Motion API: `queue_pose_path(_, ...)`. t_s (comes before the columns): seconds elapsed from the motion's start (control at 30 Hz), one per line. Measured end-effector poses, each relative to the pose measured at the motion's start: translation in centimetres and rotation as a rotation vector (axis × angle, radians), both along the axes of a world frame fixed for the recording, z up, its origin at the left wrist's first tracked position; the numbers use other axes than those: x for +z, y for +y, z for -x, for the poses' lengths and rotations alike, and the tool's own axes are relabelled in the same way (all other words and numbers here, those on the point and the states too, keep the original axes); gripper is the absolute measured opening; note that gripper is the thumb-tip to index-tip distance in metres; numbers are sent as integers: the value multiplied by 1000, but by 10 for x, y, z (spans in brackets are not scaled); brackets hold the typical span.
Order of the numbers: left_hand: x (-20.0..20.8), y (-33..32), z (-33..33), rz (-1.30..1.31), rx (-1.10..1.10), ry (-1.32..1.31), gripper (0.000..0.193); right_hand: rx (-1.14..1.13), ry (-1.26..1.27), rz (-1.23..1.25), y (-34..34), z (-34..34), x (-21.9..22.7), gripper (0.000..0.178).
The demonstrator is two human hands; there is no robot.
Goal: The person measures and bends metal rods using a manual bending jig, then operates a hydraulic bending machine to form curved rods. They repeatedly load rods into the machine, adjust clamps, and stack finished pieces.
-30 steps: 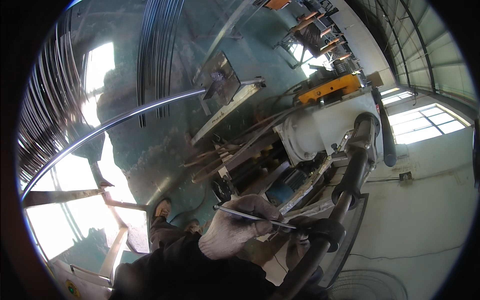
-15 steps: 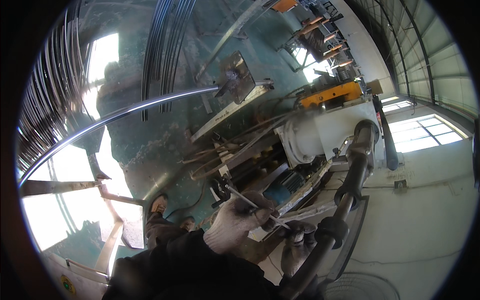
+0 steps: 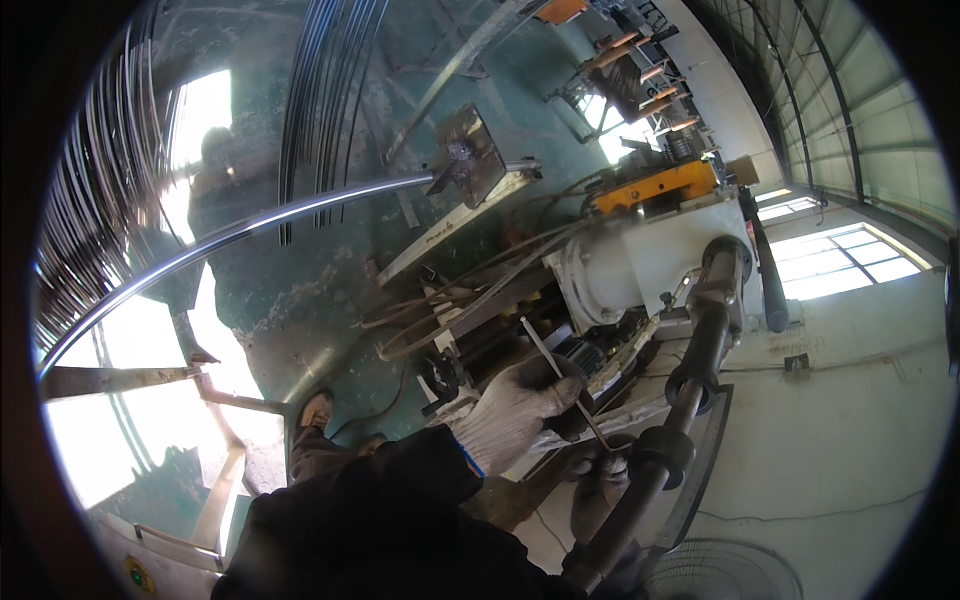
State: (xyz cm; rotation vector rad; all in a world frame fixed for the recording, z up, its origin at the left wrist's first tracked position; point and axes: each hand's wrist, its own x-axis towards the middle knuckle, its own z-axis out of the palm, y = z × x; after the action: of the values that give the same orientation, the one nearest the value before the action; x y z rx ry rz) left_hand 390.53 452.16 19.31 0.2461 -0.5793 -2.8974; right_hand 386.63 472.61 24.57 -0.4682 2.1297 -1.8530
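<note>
My left hand [image 3: 525,410], in a pale knitted glove with dark fingers, is closed around a thin metal hex key [image 3: 562,378]. The key slants down to the right, and its bent lower end reaches the fingertips of my right hand [image 3: 600,490]. That hand, also gloved, has curled fingers beside a dark round collar [image 3: 665,455] on a long metal shaft [image 3: 688,405]. Part of the right hand is hidden behind the shaft, and I cannot see whether the key's tip sits in the collar. Farther up the shaft is a second ring [image 3: 693,385].
Beyond my hands stands a white machine housing [image 3: 640,265] with a yellow part [image 3: 655,190]. Below it sits a motor [image 3: 585,355] among hoses. A long shiny rod [image 3: 250,225] crosses the left side to a square plate [image 3: 470,155]. Thin rods [image 3: 110,150] lie in bundles at far left.
My left hand has moved right and slightly up with the hex key, which now stands steeper. The key's lower end has come closer to the collar. My right hand has shifted slightly.
</note>
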Motion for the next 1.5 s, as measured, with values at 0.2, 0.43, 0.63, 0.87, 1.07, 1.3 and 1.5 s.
queue_pose_path(0.2, -6, -3, 19, 90, 30, 60, 47, 9, 154, -191, -10, -6, 13, 23)
queue_pose_path(0.43, -9, -1, 30, 78, 4, 107, 45, 42, 113, 11, -3, 3, 3, 27)
queue_pose_path(0.63, 1, -8, 34, 133, -5, 93, 42, 9, 195, -155, 1, 7, 4, 22)
queue_pose_path(0.87, 10, -2, 25, 159, 51, 41, 41, 52, 563, -435, 17, 20, -4, 15)
queue_pose_path(1.07, 7, -8, 21, 86, 39, 82, 38, -67, 708, -476, -7, 6, 7, 13)
queue_pose_path(1.3, 9, -39, 34, -267, 117, 124, 25, -1, 405, -343, -14, 3, 20, 20)
queue_pose_path(1.5, 19, -44, 31, -482, 15, 192, 35, 54, 36, -35, 17, 25, 52, 57)
